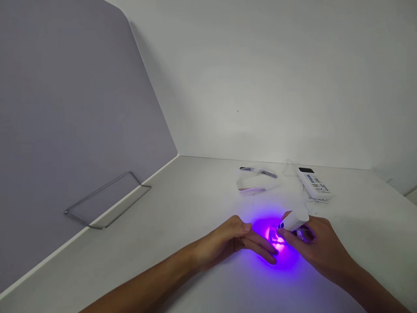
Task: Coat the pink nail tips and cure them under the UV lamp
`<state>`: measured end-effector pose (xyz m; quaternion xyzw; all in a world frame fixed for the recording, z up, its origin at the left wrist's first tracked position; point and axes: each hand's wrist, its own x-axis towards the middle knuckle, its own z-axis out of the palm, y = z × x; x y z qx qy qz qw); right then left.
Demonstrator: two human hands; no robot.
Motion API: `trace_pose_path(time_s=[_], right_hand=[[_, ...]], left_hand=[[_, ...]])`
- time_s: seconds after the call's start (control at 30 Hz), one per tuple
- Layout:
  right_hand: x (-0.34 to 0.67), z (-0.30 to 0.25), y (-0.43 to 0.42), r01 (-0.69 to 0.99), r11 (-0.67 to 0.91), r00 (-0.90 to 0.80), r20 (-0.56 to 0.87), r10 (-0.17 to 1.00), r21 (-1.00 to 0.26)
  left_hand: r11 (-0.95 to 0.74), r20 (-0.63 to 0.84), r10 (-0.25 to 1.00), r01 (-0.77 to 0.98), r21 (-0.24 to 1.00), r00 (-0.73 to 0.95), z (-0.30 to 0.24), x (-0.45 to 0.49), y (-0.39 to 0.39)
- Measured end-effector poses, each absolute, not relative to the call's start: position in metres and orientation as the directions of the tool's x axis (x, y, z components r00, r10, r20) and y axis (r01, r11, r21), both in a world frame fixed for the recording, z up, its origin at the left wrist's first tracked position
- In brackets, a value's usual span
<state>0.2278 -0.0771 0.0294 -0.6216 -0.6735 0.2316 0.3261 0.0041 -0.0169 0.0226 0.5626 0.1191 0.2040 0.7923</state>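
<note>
In my right hand (321,245) is a white handheld UV lamp (296,219), gripped between thumb and fingers with its head tilted down to the left. Violet light (276,234) spills from it onto the white table. My left hand (239,241) lies low over the table with its fingers stretched toward the lamp, their tips inside the glow. A small shape lies in the bright spot near these fingertips, but glare hides what it is.
Behind my hands, a thin dark-ended strip (269,173) and a pale flat piece (250,190) lie on the table (182,208). A white labelled box (314,184) with thin white cord sits farther right. On the left, a bent metal wire frame (127,208) stands by a grey panel (78,108).
</note>
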Motion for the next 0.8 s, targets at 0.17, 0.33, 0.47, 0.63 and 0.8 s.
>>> trace_pose_path(time_s=[0.17, 0.33, 0.47, 0.63, 0.8], right_hand=[[0.2278, 0.0297, -0.0768, 0.673, 0.122, -0.031, 0.137, 0.990, -0.730], [0.2289, 0.0289, -0.0761, 0.683, 0.149, -0.031, 0.175, 0.984, -0.715], [0.2280, 0.0290, -0.0767, 0.678, 0.141, -0.027, 0.167, 0.986, -0.722], [0.2285, 0.0299, -0.0767, 0.677, 0.120, -0.023, 0.142, 0.990, -0.726], [0.2293, 0.0302, -0.0763, 0.688, 0.142, -0.033, 0.164, 0.986, -0.711]], left_hand=[[0.329, 0.019, 0.423, -0.173, 0.928, 0.906, 0.0235, 0.0066, -0.0175], [0.298, -0.017, 0.418, -0.120, 0.947, 0.908, 0.0260, 0.0077, -0.0191], [0.311, -0.023, 0.418, -0.119, 0.943, 0.908, 0.0266, 0.0079, -0.0196], [0.310, -0.033, 0.425, -0.111, 0.944, 0.905, 0.0259, 0.0080, -0.0192], [0.282, -0.039, 0.434, -0.094, 0.955, 0.900, 0.0253, 0.0075, -0.0193]])
